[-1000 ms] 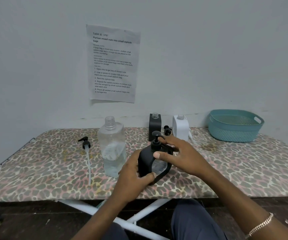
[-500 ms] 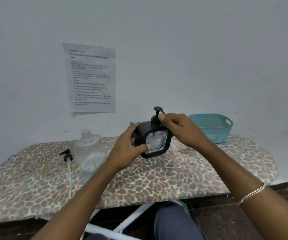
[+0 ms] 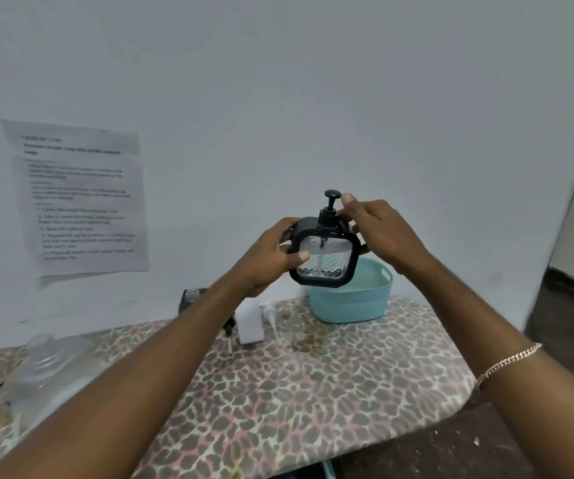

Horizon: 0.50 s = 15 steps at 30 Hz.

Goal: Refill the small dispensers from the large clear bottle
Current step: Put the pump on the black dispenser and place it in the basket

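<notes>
A small black dispenser (image 3: 323,261) with a clear patterned window and a black pump on top is held upright in the air, in front of the teal basket. My left hand (image 3: 271,252) grips its left side, thumb on the window. My right hand (image 3: 378,229) holds its right shoulder, fingers at the pump collar. The large clear bottle (image 3: 45,371), uncapped, stands blurred at the table's left. A white dispenser (image 3: 250,323) and another black dispenser (image 3: 192,300) stand at the back of the table, partly hidden by my left arm.
A teal plastic basket (image 3: 354,302) sits at the back right of the leopard-print board (image 3: 313,392). A printed sheet (image 3: 78,198) hangs on the wall at left. The board's right edge drops to a dark floor.
Both hands have lifted the black dispenser off the table and carried it up and to the right, toward the basket. The view has swung right, leaving the clear bottle at the left edge.
</notes>
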### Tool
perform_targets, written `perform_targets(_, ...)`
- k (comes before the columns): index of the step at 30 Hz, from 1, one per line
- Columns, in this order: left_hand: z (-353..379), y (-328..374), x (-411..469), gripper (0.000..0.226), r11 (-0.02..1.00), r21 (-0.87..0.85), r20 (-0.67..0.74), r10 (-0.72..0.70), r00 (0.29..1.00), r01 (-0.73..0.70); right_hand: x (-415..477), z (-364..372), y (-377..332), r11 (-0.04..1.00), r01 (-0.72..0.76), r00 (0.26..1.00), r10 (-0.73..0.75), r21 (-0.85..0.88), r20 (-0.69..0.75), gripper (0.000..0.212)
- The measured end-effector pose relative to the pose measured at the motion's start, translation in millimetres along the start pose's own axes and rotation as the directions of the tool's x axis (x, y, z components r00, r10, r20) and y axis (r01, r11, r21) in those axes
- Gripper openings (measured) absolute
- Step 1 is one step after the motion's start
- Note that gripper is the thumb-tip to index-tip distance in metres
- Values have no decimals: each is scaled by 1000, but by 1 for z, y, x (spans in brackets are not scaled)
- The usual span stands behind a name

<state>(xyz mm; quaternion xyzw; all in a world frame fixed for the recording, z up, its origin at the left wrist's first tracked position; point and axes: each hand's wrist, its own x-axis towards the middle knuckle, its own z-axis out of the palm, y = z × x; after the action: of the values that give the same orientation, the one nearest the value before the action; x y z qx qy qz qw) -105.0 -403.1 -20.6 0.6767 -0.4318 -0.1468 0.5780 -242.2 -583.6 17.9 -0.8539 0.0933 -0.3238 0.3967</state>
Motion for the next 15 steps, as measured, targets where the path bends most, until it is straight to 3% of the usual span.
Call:
perform_targets(3, 15, -4, 43, 51, 999, -41, 63, -24, 998, 27, 23, -25, 15, 998, -52, 998, 53, -35, 31, 57)
perform_targets(9, 38, -22, 105, 57, 995, -61, 147, -70, 987, 80, 64, -45, 49, 926, -45, 963, 141, -376, 230, 39)
perform_targets(15, 60, -53, 146, 59, 992, 48, 163, -124, 979, 117, 87, -38, 96, 898, -164, 954, 250, -408, 166, 29)
